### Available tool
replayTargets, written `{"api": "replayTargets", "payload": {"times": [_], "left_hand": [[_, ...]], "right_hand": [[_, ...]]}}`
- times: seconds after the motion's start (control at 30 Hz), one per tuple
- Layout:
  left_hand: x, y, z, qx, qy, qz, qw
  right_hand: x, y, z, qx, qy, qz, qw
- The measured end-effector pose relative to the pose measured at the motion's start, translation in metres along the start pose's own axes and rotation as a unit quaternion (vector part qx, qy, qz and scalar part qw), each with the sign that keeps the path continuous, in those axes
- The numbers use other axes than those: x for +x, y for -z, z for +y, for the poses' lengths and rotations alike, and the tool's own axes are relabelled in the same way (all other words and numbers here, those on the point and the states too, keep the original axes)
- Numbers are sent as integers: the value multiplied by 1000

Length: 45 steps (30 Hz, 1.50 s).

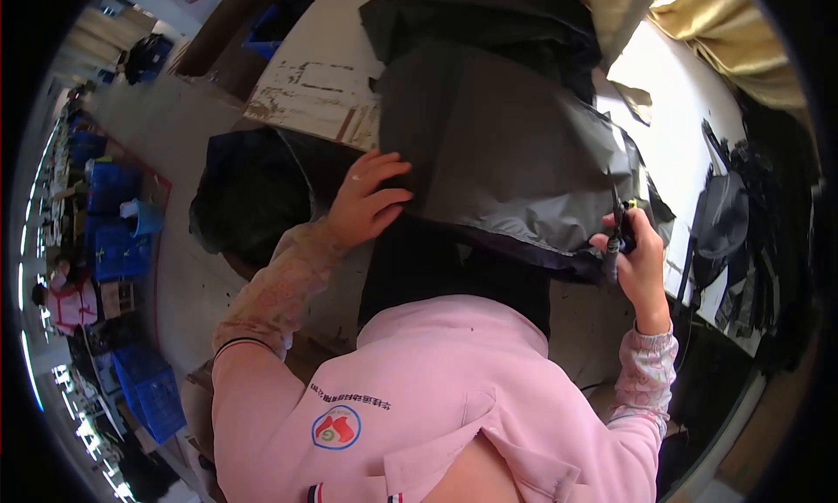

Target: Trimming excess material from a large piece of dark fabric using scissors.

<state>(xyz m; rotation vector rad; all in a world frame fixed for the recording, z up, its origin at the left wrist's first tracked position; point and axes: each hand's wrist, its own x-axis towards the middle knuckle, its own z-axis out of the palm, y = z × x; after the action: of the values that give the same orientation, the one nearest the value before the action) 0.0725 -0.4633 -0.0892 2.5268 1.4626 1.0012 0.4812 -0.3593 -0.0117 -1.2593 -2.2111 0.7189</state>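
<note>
Dark grey-black sheet fabric [489,136] lies over the table in front of me, its near edge hanging toward my lap. My left hand [371,198] is beside the fabric's left edge, fingers apart, with nothing gripped in it. At the fabric's right edge, my right hand [639,246] is closed round a pair of dark-handled scissors [614,241]. The blades point away from me along that edge; whether they are parted is too small to tell.
A dark fabric bundle [249,189] hangs at the left of the table. Black straps and a black bag-like piece [723,215] lie on the right side. Gold-coloured cloth [729,27] hangs at the far right. Blue crates [144,390] and a person [72,304] are off to the left.
</note>
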Motion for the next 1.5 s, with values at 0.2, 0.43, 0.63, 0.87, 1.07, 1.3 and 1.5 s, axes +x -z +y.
{"api": "replayTargets", "payload": {"times": [0.2, 0.43, 0.63, 0.87, 1.07, 1.3, 1.5], "left_hand": [[39, 28, 29, -275, 144, -61, 949], [68, 43, 47, -463, 264, -79, 842], [75, 39, 50, -522, 257, -95, 808], [79, 39, 56, -531, 266, -111, 797], [82, 41, 60, -532, 274, -116, 793], [82, 41, 58, -536, 271, -105, 793], [67, 78, 43, -460, 268, -92, 841]], "right_hand": [[25, -10, -64, -156, 192, -46, 968], [41, -13, -101, -249, 263, -68, 930], [41, -3, -113, -300, 239, -56, 922], [40, 0, -113, -296, 255, -62, 918], [40, 0, -105, -300, 260, -68, 915], [41, -2, -94, -272, 280, -53, 919], [47, 0, -78, -235, 240, -31, 941]]}}
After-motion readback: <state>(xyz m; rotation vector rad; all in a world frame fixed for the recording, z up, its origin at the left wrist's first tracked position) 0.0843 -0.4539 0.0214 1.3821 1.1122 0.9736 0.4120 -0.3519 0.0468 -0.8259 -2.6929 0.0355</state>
